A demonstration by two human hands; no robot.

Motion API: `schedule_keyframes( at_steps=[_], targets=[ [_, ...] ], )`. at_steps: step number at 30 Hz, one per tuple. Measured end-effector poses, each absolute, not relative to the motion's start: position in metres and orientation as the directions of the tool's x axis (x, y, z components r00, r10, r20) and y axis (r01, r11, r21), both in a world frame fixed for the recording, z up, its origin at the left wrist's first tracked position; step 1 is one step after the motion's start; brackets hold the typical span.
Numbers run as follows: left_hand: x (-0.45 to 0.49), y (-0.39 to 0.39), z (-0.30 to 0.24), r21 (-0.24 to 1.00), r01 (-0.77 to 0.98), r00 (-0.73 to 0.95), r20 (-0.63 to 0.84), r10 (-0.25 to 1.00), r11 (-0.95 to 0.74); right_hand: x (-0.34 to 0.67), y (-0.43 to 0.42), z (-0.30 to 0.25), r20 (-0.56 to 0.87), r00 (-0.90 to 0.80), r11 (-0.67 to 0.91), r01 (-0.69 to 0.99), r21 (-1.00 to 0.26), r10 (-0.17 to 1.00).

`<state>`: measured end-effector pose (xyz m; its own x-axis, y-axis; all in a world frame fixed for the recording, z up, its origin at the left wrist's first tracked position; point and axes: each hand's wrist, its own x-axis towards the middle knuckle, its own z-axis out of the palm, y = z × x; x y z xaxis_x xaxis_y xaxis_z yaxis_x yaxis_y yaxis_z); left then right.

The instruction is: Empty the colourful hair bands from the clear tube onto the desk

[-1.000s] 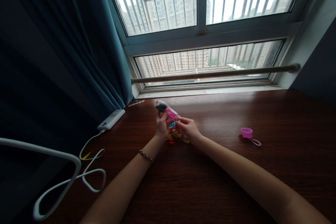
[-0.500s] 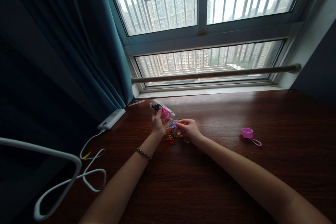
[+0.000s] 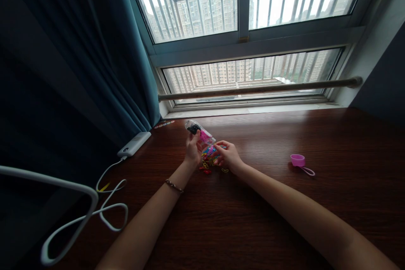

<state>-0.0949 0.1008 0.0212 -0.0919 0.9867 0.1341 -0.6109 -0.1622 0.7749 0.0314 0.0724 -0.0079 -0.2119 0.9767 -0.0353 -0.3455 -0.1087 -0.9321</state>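
Note:
My left hand (image 3: 192, 152) is wrapped round a clear plastic bottle (image 3: 207, 136), which lies tilted with its mouth end down to the right. Inside it are black pieces at the far end and bright pink ones nearer the mouth. My right hand (image 3: 229, 156) has its fingers pinched together at the mouth; whatever they hold is too small to make out. Under both hands a pile of small coloured loops (image 3: 207, 160) lies on the table, yellow, red, blue and pink, partly hidden by the fingers. One yellow loop (image 3: 225, 171) lies apart, below the right hand.
A pink cap with a strap (image 3: 298, 160) rests on the brown wooden table (image 3: 265, 211) to the right. At the left are a white power strip (image 3: 134, 144) and its looping white cable (image 3: 114, 206), beside a blue curtain (image 3: 126, 71). A window with a rail (image 3: 259, 90) stands behind.
My left hand and the bottle have shifted slightly right, towards my right hand. The right fingertips have risen from the pile to the bottle's mouth.

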Motion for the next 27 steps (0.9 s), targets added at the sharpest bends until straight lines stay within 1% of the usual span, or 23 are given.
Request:
schedule_keyframes(
  at_steps=[5,8,10,13,16,19,22,27],
  targets=[
    [-0.094,0.099,0.023,0.769,-0.612,-0.106,0.152,0.983,-0.185,0.032,0.072,-0.006,-0.031,-0.155,-0.078,-0.305,-0.949,0.987],
    [-0.094,0.098,0.024,0.78,-0.613,-0.061,0.115,0.991,-0.128,0.033,0.072,-0.006,-0.031,-0.164,-0.084,-0.328,-0.941,0.986],
    [-0.095,0.098,0.025,0.776,-0.623,-0.039,0.098,0.994,-0.101,0.033,0.072,-0.005,-0.006,-0.181,-0.071,-0.354,-0.933,0.984],
    [-0.096,0.1,0.024,0.76,-0.645,-0.024,0.091,0.996,-0.085,0.034,0.071,-0.003,0.048,-0.234,-0.047,-0.384,-0.922,0.971],
    [-0.096,0.1,0.021,0.765,-0.642,0.015,0.078,0.997,-0.05,0.034,0.069,-0.001,0.077,-0.329,-0.054,-0.372,-0.927,0.941],
    [-0.091,0.096,0.019,0.79,-0.612,0.071,0.083,0.994,-0.022,0.034,0.066,-0.001,0.039,-0.425,-0.105,-0.311,-0.945,0.904],
    [-0.086,0.092,0.017,0.814,-0.581,0.117,0.084,0.99,0.0,0.033,0.066,-0.003,0.009,-0.466,-0.135,-0.274,-0.952,0.885],
    [-0.087,0.092,0.016,0.811,-0.584,0.098,0.081,0.992,-0.008,0.033,0.069,-0.005,0.006,-0.504,-0.147,-0.264,-0.953,0.864]
  ],
)
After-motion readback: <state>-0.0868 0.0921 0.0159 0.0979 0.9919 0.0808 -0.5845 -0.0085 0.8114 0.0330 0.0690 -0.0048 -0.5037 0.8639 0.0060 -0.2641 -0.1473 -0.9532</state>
